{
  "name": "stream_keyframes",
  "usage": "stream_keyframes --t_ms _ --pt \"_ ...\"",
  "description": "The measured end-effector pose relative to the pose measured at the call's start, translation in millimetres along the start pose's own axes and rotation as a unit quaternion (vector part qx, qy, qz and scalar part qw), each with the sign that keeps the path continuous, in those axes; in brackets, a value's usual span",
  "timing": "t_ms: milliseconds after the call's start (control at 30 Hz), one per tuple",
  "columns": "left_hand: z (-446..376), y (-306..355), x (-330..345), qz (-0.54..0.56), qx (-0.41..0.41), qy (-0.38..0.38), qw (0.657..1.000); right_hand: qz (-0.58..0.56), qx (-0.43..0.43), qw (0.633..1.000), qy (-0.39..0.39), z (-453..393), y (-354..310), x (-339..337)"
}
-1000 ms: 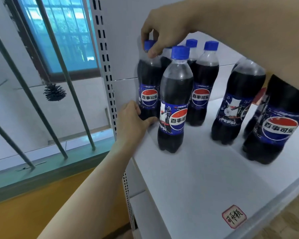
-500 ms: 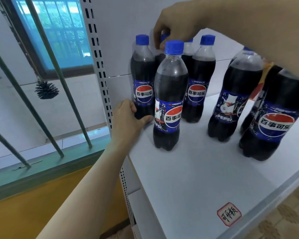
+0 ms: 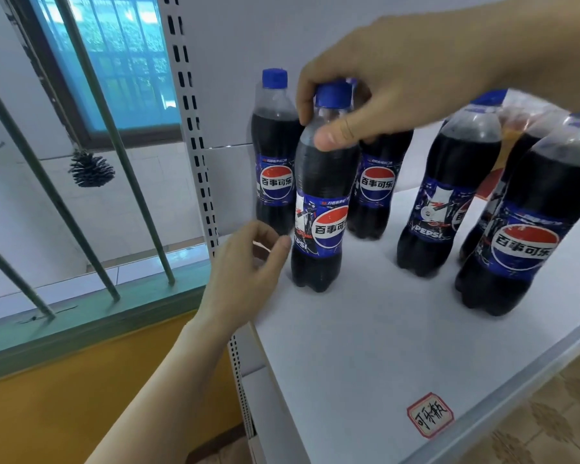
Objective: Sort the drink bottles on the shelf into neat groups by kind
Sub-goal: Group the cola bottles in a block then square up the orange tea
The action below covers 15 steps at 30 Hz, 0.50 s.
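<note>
Here the right hand (image 3: pixel 365 95) pinches the neck of the front cola bottle (image 3: pixel 318 202), standing at the shelf's (image 3: pixel 365 346) ten o'clock corner. The left hand (image 3: pixel 248 262) hovers loosely open, empty, at the bottle's eight o'clock. Best to grip low on the neck and slide it upright beside its neighbours.

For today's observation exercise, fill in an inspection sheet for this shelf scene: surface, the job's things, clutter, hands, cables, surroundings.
Surface: white metal shelf, front part bare, with a red-bordered handwritten paper label near its front edge.
Job's things: dark cola bottles with blue caps, all upright; front cola bottle stands ahead of the back-left bottle; more bottles to the right.
Clutter: an orange-red item behind the right bottles, too hidden to identify.
Hands: right hand has its grip closed on the front bottle's neck; left hand is open beside its base, contact unclear.
Cables: nothing seen.
Surroundings: slotted white upright, green window bars, hanging dark pine cone.
</note>
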<state>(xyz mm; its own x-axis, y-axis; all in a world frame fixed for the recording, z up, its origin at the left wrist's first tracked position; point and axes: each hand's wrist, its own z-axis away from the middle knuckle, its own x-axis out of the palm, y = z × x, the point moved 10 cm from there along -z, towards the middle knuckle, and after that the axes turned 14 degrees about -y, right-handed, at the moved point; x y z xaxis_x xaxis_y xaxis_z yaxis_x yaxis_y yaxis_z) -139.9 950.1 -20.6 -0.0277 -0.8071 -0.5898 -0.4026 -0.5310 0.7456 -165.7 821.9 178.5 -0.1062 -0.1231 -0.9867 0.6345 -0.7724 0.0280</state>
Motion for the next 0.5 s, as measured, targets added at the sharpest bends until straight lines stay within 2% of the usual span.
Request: stream_keyframes --t_ms 100,267,367,500 --pt "10 20 12 0.034 0.023 -0.066 0.997 -0.076 0.003 0.997 0.007 2 2 1" --pt "-7 27 15 -0.033 0.001 -0.052 0.998 -0.097 0.024 0.992 0.078 -10 32 -20" --pt "-29 32 24 -0.037 0.008 -0.035 0.999 -0.088 0.053 0.993 0.056 -25 49 -20" --pt "-52 36 33 -0.047 0.021 -0.001 0.999 -0.091 0.101 0.989 0.065 -35 75 -22"
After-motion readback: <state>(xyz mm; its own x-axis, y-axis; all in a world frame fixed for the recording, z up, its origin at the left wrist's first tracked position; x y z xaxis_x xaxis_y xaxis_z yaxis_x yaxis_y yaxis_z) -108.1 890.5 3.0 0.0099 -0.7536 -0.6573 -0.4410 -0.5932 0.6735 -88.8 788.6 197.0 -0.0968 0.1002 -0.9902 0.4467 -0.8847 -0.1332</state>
